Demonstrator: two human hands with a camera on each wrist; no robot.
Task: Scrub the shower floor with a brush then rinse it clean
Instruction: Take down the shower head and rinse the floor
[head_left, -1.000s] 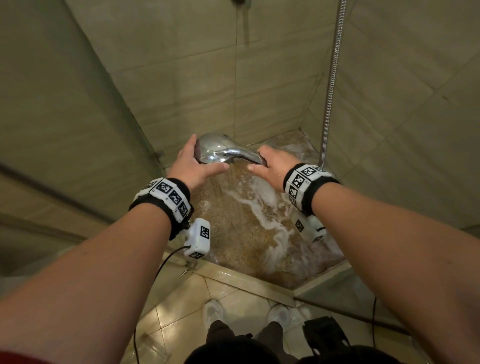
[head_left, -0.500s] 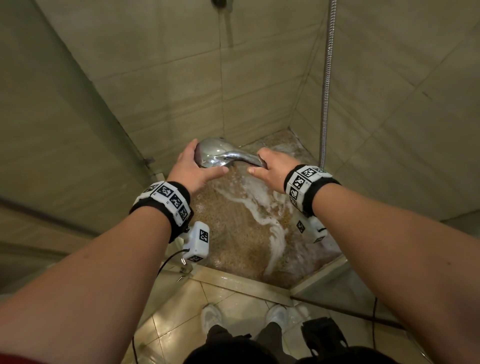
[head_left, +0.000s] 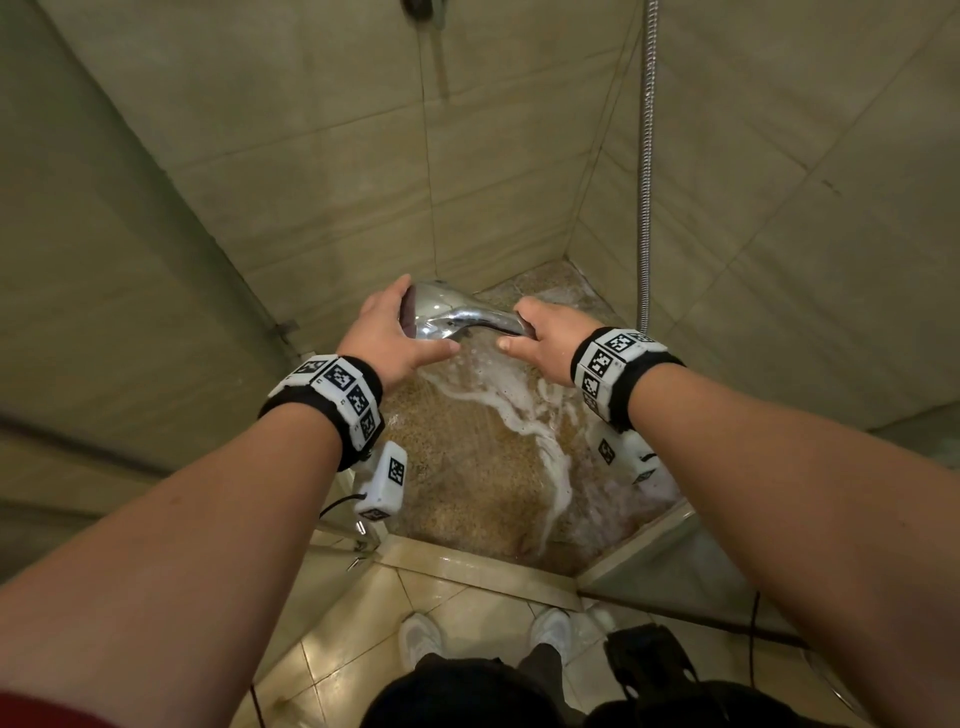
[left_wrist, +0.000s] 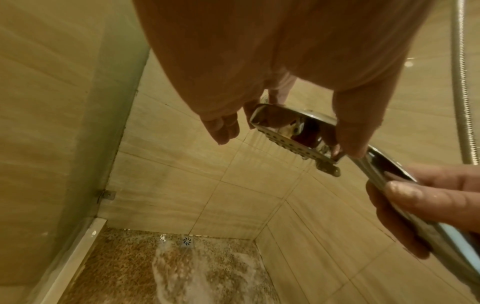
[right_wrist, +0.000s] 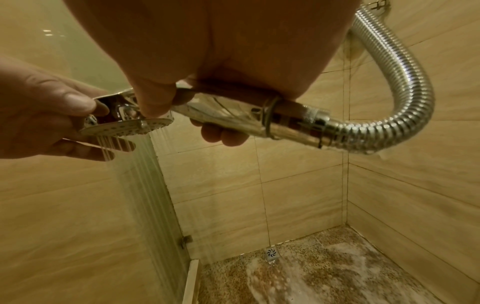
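Rinsing continues: both hands, left hand (head_left: 387, 338) cupping the shower head (head_left: 441, 312), right hand (head_left: 545, 338) gripping its handle, have drifted left, sweeping suds (head_left: 545, 447) across the shower floor (head_left: 467, 483).

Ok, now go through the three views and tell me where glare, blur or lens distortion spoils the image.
Head view: wide-angle bending of the wall tiles, bright glare on the chrome shower head. Left wrist view: the left hand is a soft, out-of-focus mass up close, with an amber cast. Right wrist view: the falling water streaks with motion, and highlights glint along the ribbed metal hose.
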